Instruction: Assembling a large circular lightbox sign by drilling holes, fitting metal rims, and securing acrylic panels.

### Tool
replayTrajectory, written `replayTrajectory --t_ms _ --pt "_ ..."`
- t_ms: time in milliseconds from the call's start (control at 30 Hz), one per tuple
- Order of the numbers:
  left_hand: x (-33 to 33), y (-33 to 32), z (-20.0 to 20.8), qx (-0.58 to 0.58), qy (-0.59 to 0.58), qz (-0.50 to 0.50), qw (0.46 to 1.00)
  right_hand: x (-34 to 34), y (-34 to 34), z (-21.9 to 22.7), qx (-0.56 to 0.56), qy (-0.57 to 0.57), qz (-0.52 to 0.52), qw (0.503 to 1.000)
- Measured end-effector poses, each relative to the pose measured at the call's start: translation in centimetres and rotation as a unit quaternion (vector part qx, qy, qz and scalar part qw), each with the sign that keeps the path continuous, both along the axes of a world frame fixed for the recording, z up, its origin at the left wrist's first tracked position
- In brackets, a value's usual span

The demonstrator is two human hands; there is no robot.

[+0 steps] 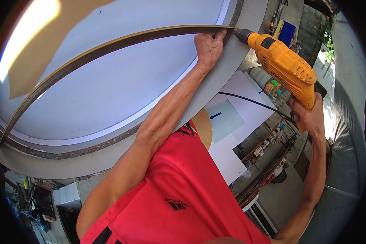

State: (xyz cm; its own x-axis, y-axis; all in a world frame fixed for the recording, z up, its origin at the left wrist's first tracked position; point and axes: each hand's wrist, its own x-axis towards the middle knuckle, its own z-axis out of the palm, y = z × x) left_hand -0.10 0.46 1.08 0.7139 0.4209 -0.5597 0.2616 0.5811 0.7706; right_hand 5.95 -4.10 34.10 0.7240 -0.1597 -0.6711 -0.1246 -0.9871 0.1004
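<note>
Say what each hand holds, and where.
Right hand: orange-and-black electric drill, by its handle. Left hand: apparently the long, curved, dark strip, near its drill-side end.

The orange-yellow power drill [282,61] is lying slantwise at upper right, its dark chuck [244,35] pointing up and left and its handle [309,99] hanging toward the lower right. A black cord [256,100] is running leftward from near the handle. The long, narrow strip [150,33], dark with a brownish-gold edge, is bowing in a smooth arch from lower left to the chuck. Its right end is sitting just beside the drill's nose; whether they are touching is staying unclear.
</note>
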Motion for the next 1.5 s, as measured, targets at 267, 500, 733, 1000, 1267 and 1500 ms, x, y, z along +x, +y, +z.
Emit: replayTrajectory --t_ms 267,500,733,1000,1267,1500 --pt "0.13 -0.07 -0.04 0.013 -0.001 0.002 1.0 -0.16 0.22 0.09 -0.004 -0.001 0.007 1.0" --pt "0.03 -0.13 -0.11 -0.006 -0.007 -0.003 1.0 0.09 0.23 0.2 0.003 0.015 0.003 1.0" --pt "0.02 0.07 0.13 0.013 -0.003 -0.002 1.0 0.21 0.23 0.16 -0.011 0.016 0.018 1.0" --pt "0.09 -0.06 0.05 0.008 -0.003 -0.003 1.0 0.17 -0.12 0.2 -0.024 0.005 0.031 0.999" --pt "0.12 -0.03 -0.08 0.014 -0.001 -0.008 1.0 0.24 0.1 0.21 -0.025 0.009 0.009 1.0" --pt "0.31 -0.55 -0.36 0.037 -0.027 0.029 0.999 0.29 0.05 0.1 0.004 0.008 0.033 0.999"
